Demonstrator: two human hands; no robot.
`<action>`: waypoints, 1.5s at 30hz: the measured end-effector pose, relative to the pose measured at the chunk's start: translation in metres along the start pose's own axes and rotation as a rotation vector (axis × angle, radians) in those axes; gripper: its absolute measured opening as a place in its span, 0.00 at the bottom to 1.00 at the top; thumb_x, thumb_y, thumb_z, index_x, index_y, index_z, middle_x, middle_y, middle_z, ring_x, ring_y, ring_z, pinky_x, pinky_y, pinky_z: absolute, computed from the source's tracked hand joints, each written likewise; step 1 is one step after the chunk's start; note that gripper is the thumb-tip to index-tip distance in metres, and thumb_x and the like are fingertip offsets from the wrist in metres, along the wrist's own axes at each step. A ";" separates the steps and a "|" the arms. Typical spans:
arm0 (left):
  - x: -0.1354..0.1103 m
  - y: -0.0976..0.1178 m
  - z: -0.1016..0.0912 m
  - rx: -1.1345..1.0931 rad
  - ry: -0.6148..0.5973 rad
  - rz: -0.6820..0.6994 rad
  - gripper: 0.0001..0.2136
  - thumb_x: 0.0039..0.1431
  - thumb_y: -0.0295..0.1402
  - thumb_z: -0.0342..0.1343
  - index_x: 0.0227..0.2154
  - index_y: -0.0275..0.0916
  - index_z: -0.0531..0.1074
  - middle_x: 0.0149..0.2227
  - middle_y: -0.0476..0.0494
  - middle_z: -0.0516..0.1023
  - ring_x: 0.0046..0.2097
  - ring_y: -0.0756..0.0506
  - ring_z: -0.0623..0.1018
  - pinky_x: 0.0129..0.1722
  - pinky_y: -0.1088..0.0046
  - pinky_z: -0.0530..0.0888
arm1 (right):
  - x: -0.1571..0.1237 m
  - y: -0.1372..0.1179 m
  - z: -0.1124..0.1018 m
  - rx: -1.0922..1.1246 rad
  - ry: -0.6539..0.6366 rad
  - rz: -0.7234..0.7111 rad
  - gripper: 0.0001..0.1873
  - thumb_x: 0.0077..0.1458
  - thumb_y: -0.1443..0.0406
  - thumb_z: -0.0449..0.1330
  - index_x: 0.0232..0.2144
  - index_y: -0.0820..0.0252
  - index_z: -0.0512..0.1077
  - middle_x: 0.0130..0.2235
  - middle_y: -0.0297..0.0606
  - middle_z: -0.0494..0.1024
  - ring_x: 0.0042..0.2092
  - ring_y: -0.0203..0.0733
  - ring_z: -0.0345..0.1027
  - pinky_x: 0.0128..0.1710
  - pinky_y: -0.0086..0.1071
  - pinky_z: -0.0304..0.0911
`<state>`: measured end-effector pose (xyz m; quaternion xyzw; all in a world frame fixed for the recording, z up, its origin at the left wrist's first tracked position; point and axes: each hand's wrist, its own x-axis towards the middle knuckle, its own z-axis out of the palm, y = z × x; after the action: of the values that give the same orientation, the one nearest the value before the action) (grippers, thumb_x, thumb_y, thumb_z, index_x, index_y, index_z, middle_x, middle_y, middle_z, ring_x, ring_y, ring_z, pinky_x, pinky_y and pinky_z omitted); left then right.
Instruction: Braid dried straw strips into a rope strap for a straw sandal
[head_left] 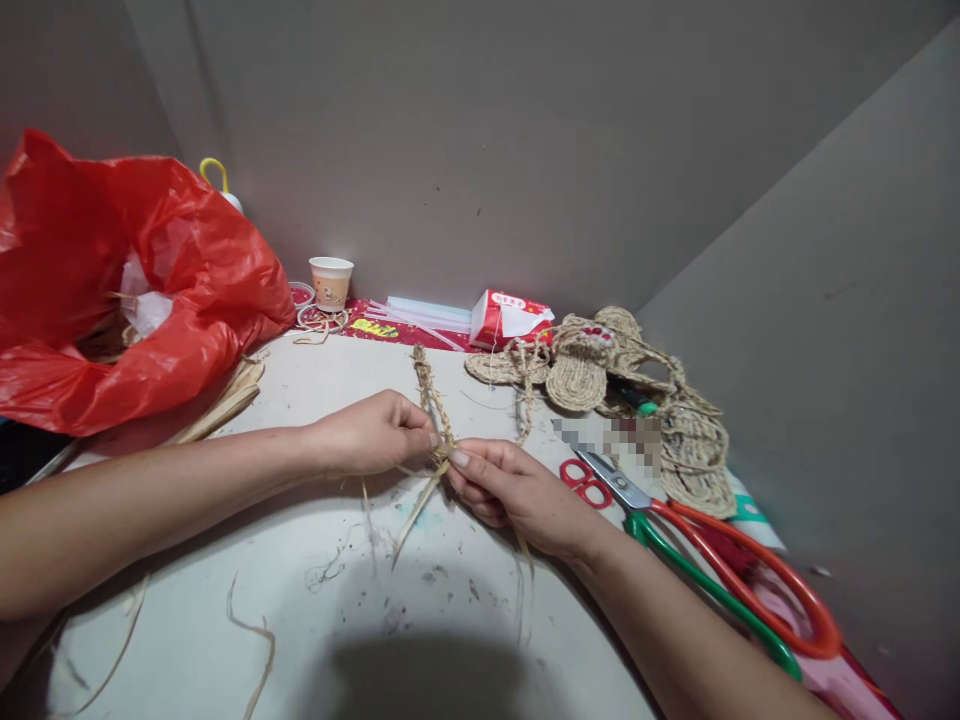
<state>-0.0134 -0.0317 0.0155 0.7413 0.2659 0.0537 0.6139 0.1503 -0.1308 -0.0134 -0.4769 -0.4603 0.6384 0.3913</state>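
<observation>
Over the middle of the white table, a narrow braid of dry straw runs away from me, its near end pinched in my fingers. My left hand is closed on the braid from the left, thumb against forefinger. From the right, my right hand grips the same end, fingers curled beneath and thumb on top. A loose straw strand hangs toward me from between the hands. Thinner ends dangle below both hands. The fingers hide the exact spot where the strands cross.
A red plastic bag holding straw stands at the left. Along the back are a paper cup and a tissue pack. Woven straw slippers pile up at the right, near large scissors and small red scissors.
</observation>
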 end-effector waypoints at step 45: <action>-0.059 0.005 0.059 1.570 0.179 0.546 0.22 0.52 0.25 0.44 0.50 0.18 0.63 0.29 0.35 0.76 0.18 0.48 0.69 0.14 0.73 0.61 | -0.007 0.001 0.049 0.766 0.434 0.051 0.19 0.41 0.63 0.67 0.21 0.59 0.58 0.16 0.20 0.52 0.16 0.23 0.34 0.12 0.18 0.34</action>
<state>-0.0382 -0.1113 0.0205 0.9849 0.0848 0.0583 -0.1391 0.1043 -0.1477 -0.0067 -0.4313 -0.0857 0.6576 0.6117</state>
